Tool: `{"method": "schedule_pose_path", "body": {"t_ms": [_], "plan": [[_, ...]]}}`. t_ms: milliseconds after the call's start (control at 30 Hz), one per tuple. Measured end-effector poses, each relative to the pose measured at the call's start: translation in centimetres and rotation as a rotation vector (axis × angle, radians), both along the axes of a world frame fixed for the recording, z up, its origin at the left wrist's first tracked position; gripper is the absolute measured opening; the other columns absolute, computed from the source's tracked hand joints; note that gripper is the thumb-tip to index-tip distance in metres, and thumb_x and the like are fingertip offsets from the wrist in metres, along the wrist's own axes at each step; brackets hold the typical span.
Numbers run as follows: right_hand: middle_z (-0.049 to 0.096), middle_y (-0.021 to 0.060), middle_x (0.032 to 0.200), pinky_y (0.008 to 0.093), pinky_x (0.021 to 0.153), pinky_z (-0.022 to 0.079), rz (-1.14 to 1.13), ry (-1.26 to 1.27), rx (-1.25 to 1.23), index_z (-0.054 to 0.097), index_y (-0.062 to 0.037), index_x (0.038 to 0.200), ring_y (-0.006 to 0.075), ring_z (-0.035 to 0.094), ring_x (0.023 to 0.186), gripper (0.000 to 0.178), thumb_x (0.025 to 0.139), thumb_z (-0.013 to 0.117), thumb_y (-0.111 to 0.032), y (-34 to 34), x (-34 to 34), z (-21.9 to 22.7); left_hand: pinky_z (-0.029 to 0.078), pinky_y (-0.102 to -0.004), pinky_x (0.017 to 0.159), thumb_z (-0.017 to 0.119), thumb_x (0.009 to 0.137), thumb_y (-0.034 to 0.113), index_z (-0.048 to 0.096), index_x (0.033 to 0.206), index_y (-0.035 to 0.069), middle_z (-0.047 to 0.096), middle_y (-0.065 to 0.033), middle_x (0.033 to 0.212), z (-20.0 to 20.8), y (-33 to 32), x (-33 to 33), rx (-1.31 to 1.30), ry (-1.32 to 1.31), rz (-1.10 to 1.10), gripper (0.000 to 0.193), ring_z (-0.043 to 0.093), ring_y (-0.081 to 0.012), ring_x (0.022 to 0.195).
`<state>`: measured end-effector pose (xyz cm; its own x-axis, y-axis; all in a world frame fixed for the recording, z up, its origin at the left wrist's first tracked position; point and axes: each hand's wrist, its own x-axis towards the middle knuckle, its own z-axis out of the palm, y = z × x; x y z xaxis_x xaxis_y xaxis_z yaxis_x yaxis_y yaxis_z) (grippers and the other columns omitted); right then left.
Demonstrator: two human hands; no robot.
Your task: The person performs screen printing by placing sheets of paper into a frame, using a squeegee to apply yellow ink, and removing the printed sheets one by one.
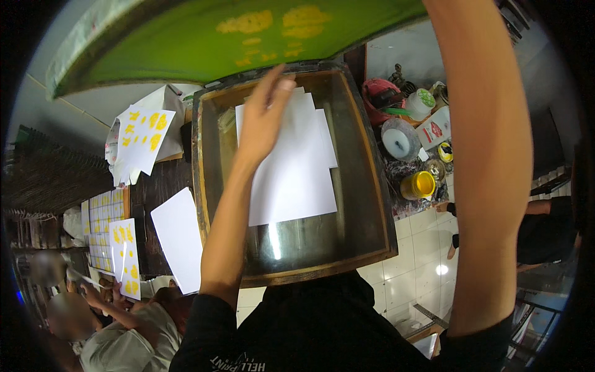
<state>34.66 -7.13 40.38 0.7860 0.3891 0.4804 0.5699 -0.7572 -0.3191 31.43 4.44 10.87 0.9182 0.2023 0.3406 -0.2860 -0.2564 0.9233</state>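
My left hand [263,118] reaches over white sheets of paper [294,167], its fingers stretched out near their far left part and slightly blurred. The sheets overlap unevenly on a glass-topped box [297,248] with a wooden rim. Above the far edge, a green printing screen [186,43] stands tilted up, bearing yellow patches. My right forearm [486,173] runs up along the right side. The right hand lies beyond the upper edge, so its hold is hidden.
Left of the box are loose white sheets [180,239] and a yellow-printed sheet [144,137]. On the right, a cluttered stand holds a yellow paint jar [418,185], a white tub [400,139] and a pink bucket [374,99]. A person [133,335] at lower left is near another printed sheet [126,257].
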Motion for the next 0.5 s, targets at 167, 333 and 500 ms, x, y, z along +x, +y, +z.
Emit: {"method": "schedule_pose_path", "body": {"t_ms": [167,333,500], "plan": [[0.07,0.0239,0.104,0.048,0.091,0.049,0.37,-0.105,0.144,0.064,0.0042,0.114,0.0379,0.066,0.1,0.026,0.096,0.061,-0.014,-5.8,-6.4,-8.6,0.056,-0.0466,0.092,0.053,0.106,0.04,0.058,0.124,-0.01,0.069,-0.0306,0.117,4.2,0.8,-16.7,-0.379,-0.238,-0.01,0.053,0.073,-0.036,0.098],[0.068,0.0194,0.109,0.0485,0.093,0.048,0.39,0.023,0.119,0.06,-0.001,0.115,0.0424,0.065,0.103,0.032,0.09,0.073,-0.017,-8.0,-9.3,-22.1,0.061,-0.033,0.074,0.058,0.105,0.021,0.067,0.107,-0.007,0.073,-0.0288,0.111,-2.7,-2.6,-28.5,-0.812,0.413,-0.126,0.03,0.077,-0.0285,0.088],[0.066,0.0215,0.113,0.0512,0.098,0.043,0.493,0.656,-0.273,0.056,-0.0018,0.114,0.0405,0.06,0.115,0.048,0.082,0.083,-0.025,-8.0,-11.4,-30.5,0.065,-0.0324,0.075,0.058,0.103,0.015,0.063,0.114,-0.005,0.064,-0.0315,0.131,-10.2,-4.7,-31.0,-1.271,0.589,0.023,0.023,0.073,-0.0294,0.11]]}}
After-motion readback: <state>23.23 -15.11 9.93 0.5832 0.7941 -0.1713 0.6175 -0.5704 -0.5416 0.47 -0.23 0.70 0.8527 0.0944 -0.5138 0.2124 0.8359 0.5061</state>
